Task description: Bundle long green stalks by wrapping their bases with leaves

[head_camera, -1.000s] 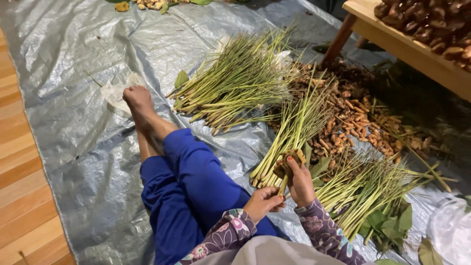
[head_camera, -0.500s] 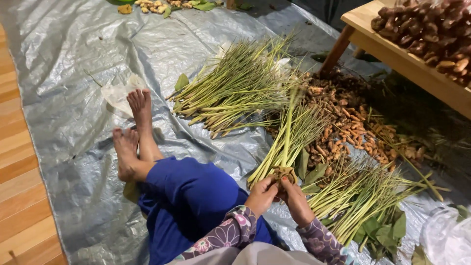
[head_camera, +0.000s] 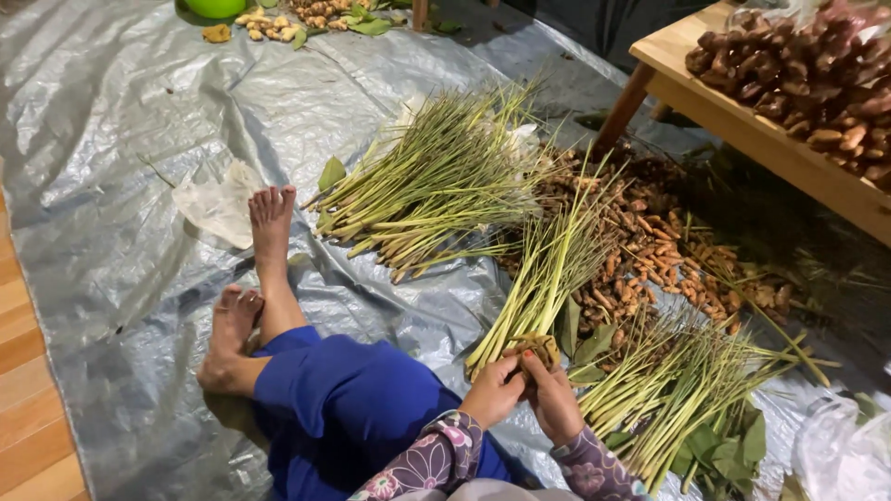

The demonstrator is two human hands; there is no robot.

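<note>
Home produce-sorting floor: tarp (head_camera: 139,139), lemongrass piles (head_camera: 436,186)

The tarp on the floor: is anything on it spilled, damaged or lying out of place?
Nothing looks damaged. The tarp is wrinkled. Brown roots lie loose in a heap between the lemongrass piles, not in any container. A crumpled plastic bag lies beside one bare foot. Both hands, left hand and right hand, hold the lemongrass bundle at its base.
</note>
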